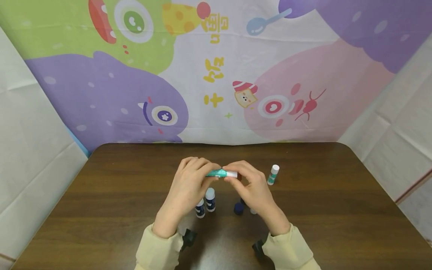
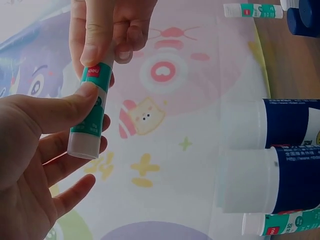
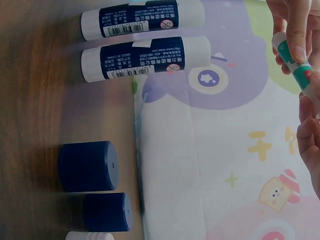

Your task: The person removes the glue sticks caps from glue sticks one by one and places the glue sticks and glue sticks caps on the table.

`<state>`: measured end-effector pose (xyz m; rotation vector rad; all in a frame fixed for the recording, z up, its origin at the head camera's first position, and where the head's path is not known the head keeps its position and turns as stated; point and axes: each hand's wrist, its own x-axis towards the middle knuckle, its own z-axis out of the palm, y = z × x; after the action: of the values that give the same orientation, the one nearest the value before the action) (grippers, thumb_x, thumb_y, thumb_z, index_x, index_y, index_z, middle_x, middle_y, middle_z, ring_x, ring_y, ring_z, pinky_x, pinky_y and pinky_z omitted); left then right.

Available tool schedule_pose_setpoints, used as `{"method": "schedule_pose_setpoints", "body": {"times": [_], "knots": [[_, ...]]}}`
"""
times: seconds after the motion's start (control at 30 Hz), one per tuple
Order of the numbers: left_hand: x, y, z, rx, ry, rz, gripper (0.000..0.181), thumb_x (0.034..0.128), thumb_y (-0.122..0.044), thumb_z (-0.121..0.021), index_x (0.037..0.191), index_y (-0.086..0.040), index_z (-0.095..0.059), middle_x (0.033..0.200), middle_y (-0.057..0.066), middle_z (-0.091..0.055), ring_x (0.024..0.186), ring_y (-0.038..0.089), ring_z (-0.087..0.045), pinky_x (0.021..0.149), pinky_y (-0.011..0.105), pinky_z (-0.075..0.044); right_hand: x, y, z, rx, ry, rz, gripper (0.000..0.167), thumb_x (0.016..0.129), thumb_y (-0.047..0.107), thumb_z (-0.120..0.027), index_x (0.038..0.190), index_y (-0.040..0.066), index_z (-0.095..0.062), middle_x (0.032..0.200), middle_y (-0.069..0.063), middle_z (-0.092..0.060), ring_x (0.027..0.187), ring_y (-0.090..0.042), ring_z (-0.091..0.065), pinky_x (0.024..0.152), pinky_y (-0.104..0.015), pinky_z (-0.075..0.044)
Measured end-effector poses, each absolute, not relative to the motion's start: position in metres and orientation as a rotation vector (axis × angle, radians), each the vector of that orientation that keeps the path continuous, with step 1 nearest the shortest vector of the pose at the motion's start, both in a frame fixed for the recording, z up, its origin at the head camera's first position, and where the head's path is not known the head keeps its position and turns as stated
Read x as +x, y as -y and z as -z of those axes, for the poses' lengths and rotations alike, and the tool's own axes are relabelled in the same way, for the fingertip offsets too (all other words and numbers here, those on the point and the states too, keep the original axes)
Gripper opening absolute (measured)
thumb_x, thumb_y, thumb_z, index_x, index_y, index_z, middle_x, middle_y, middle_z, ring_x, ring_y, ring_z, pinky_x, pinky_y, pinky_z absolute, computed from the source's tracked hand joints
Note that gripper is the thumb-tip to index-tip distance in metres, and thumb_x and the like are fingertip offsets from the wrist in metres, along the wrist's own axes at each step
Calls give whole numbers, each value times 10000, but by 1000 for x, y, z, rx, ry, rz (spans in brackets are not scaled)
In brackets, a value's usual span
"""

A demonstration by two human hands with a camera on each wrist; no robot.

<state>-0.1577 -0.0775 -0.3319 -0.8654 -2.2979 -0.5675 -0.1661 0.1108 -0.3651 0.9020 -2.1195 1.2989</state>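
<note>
A green and white glue stick (image 1: 217, 173) is held level above the table between both hands. My left hand (image 1: 189, 182) grips its green body between thumb and fingers. My right hand (image 1: 252, 187) pinches its white end, and in the left wrist view that end is mostly hidden by the fingers. Below, near the left hand, stand two navy glue sticks (image 1: 210, 200) with bare whitish tops. Under the right hand are a navy cap (image 1: 238, 208), a second navy cap (image 3: 107, 212) and a white cap (image 3: 90, 236), partly cut off.
Another green and white glue stick (image 1: 273, 174) stands upright to the right of my right hand. The left wrist view shows one more green glue stick (image 2: 285, 224) beside the navy ones. A cartoon-printed cloth (image 1: 216, 123) hangs behind the brown table (image 1: 118, 195).
</note>
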Motion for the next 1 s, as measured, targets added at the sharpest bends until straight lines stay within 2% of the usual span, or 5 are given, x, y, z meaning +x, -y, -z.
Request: {"method": "schedule_pose_setpoints", "body": {"times": [0.67,1.0], "knots": [[-155,79,330,-888,2283,546,212,746,-199,-728,946,-179,-662,873,-78,-633,822,107,-576,890,342,-370,-165,-113,363,991,2074,-1315,269,796,29,-655,1059,82,-658,1002,-22,-616,727,-66,-526,609,-187,-441],[-155,80,330,-891,2313,519,214,776,-216,-702,983,-192,-656,902,-89,-631,807,103,-568,882,330,-358,-166,-116,361,1016,2087,-1312,269,802,31,-647,1068,71,-658,1016,-28,-610,742,-69,-533,620,-187,-449]]}}
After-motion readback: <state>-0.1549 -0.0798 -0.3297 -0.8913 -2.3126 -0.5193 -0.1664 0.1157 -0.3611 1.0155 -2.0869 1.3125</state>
